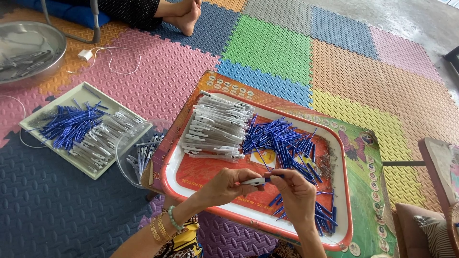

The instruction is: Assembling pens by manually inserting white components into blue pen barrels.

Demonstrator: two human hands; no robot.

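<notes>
The left hand [227, 185] is closing its fingers around a white pen barrel [253, 181], gripping it at the near edge of the red tray [201, 176]; the right hand [295, 193] is pinching a blue refill [273, 177] between thumb and fingertips, its end meeting the barrel's tip just between the two hands; the left wrist is wearing gold bangles and a green bead bracelet [173, 219].

Just beyond the right hand, a heap of loose blue refills [279, 138] is lying across the middle of the tray, with more trailing down past the right wrist; beyond the left hand, a stack of white pen barrels [215, 128] is lying in rows at the tray's far left corner; the tray is resting on a low colourful tabletop [368, 191].

Left of the left hand, a clear plastic bowl [128, 148] is holding a few finished pens; further left, a white tray [52, 107] on the foam mat floor [267, 45] is carrying more blue refills and white barrels; far beyond it, a metal basin [45, 36] is sitting near another person's bare feet [184, 14].
</notes>
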